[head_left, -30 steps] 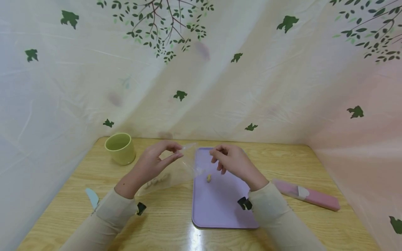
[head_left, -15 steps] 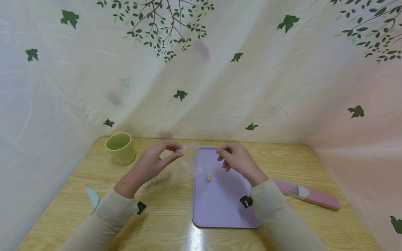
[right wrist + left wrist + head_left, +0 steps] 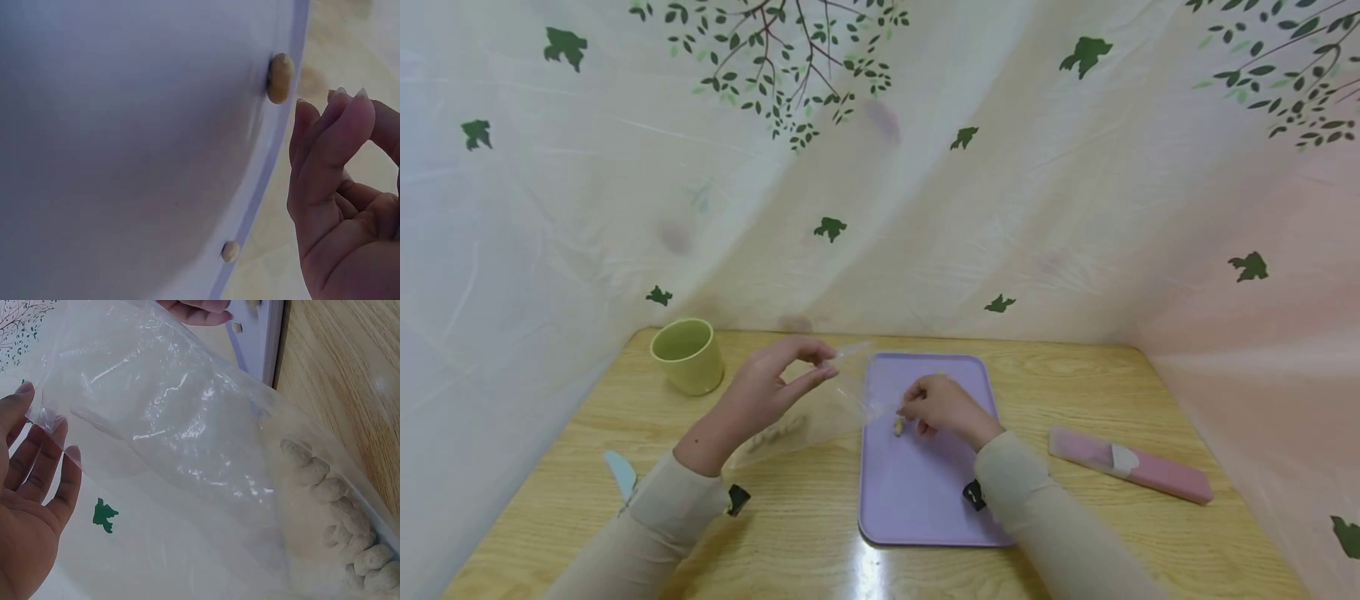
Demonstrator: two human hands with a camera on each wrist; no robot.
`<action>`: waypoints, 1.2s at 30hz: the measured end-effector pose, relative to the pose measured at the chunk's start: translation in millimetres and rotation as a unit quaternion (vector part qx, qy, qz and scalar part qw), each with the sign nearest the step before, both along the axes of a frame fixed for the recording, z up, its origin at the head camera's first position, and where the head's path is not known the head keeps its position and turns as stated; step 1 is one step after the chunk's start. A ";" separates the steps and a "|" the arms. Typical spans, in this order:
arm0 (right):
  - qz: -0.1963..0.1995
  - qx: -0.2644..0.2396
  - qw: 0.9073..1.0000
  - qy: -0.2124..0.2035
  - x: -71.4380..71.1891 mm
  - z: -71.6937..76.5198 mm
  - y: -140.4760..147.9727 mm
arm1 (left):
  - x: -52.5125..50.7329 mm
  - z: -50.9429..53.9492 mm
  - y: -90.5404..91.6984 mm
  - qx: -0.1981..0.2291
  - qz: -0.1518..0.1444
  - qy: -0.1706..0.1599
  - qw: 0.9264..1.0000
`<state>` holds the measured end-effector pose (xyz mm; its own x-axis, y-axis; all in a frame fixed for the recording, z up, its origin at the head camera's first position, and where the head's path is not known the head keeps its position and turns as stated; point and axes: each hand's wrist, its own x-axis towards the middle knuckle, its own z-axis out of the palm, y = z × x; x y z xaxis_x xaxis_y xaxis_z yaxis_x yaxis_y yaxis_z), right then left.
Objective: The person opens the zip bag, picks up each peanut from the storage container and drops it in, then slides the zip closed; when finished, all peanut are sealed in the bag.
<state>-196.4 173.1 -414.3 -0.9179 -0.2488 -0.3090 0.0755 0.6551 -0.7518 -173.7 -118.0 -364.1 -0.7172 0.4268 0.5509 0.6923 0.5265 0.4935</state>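
My left hand (image 3: 786, 379) pinches the upper edge of a clear plastic bag (image 3: 175, 419), which slants down to the table. Several tan lumps that look like peanuts (image 3: 350, 522) lie at the bag's bottom. Low over the purple tray (image 3: 925, 500) is my right hand (image 3: 943, 404), fingers loosely bent, with nothing seen between them. Its fingertips are close to one peanut (image 3: 898, 427) on the tray; contact cannot be made out. In the right wrist view that peanut-like piece (image 3: 280, 78) and a smaller one (image 3: 230, 251) lie along the tray's edge.
A green cup (image 3: 688, 356) stands at the back left of the wooden table (image 3: 805, 517). A pale blue flat piece (image 3: 621, 473) lies beside my left sleeve. To the right is a long pink case (image 3: 1131, 465). A patterned curtain hangs behind.
My right hand drew slightly right, away from the bag, then came down and left to the peanut on the tray. My left hand and the bag have hardly moved.
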 end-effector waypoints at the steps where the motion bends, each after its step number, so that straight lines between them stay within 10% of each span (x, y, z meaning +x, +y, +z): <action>1: 0.003 0.005 1.000 -0.001 0.6 -1.4 -1.4 | 0.1 0.0 0.1 0.000 0.000 0.000 1.000; 22: 0.031 0.026 0.999 -0.016 0.8 -15.5 -11.6 | -0.4 -2.0 -0.3 -0.008 0.008 0.002 1.000; 36: 0.011 0.005 1.000 0.005 3.5 10.0 1.9 | 0.5 0.4 -0.6 -0.003 0.008 -0.014 1.000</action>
